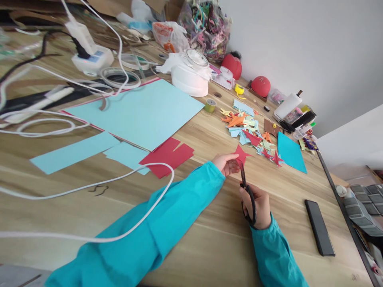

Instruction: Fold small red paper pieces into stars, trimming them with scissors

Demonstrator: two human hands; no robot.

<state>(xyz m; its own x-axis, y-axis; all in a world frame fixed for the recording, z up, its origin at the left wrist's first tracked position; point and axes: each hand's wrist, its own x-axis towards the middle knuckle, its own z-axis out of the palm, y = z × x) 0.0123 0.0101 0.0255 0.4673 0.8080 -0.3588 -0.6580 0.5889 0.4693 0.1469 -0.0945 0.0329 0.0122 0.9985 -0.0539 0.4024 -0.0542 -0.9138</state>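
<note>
My left hand point(226, 163) pinches a piece of red paper point(241, 154) with pointed corners, held above the wooden table. In my right hand point(259, 205) is a pair of black-handled scissors point(244, 179), fingers wrapped round the loops. The blades reach up to the lower edge of the red paper; whether they are apart or together I cannot tell. Behind and to the right lies a loose heap of paper cut-outs point(251, 137) in orange, red, blue and yellow. Red paper sheets point(170, 159) rest left of my left hand.
Large light blue sheets point(140, 111) and a blue strip point(74, 151) lie left. A white cable point(163, 199) loops across my left sleeve. A black phone point(319, 227) lies right, near the table edge. A turquoise sheet point(291, 153), a thread spool point(210, 105) and a white tape roll point(191, 77) stand farther back.
</note>
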